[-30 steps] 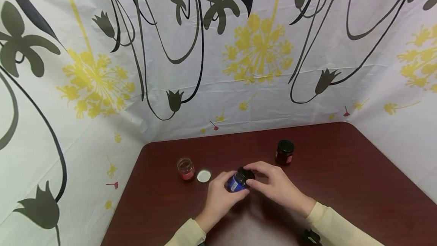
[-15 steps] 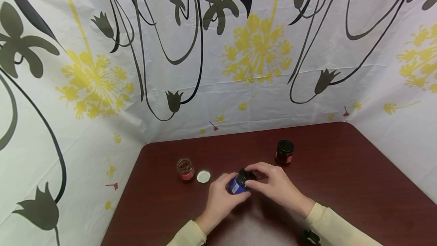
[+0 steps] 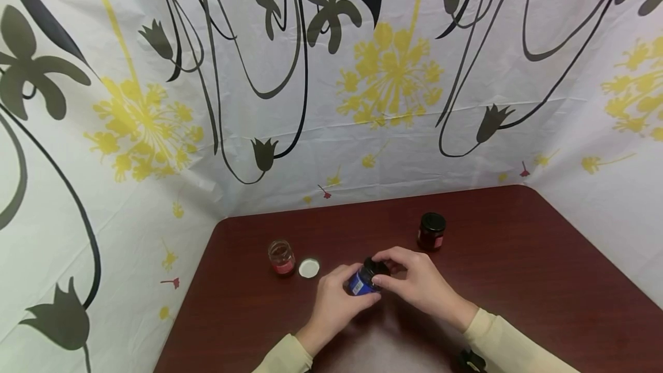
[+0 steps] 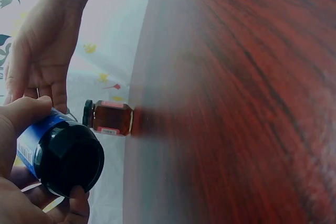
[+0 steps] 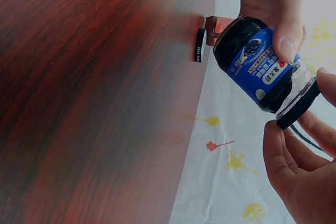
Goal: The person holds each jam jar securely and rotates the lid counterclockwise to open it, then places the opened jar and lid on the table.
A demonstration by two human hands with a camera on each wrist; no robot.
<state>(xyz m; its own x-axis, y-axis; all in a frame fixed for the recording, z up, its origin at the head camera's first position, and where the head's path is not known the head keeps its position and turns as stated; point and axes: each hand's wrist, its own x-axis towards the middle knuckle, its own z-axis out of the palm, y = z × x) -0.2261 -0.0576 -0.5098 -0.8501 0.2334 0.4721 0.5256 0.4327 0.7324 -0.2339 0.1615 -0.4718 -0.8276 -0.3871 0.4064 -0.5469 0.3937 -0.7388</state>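
Observation:
A dark glass jar with a blue label is held tilted over the table. My left hand grips its body, thumb on one side and fingers on the other. My right hand pinches the rim of its black lid between thumb and fingertips. In the right wrist view the lid sits at the jar's mouth, above a clear glass neck, and the blue label carries white lettering. The left wrist view shows the dark jar base toward the camera, with my left fingers around the side.
On the left stands a lidless glass jar with a red label. Beside it a lid lies white side up. A capped dark jar stands behind my right hand on the reddish-brown table. Patterned cloth hangs behind.
Both hands and the blue-labelled jar have shifted very slightly right and down in the head view. The grip on jar and lid looks the same.

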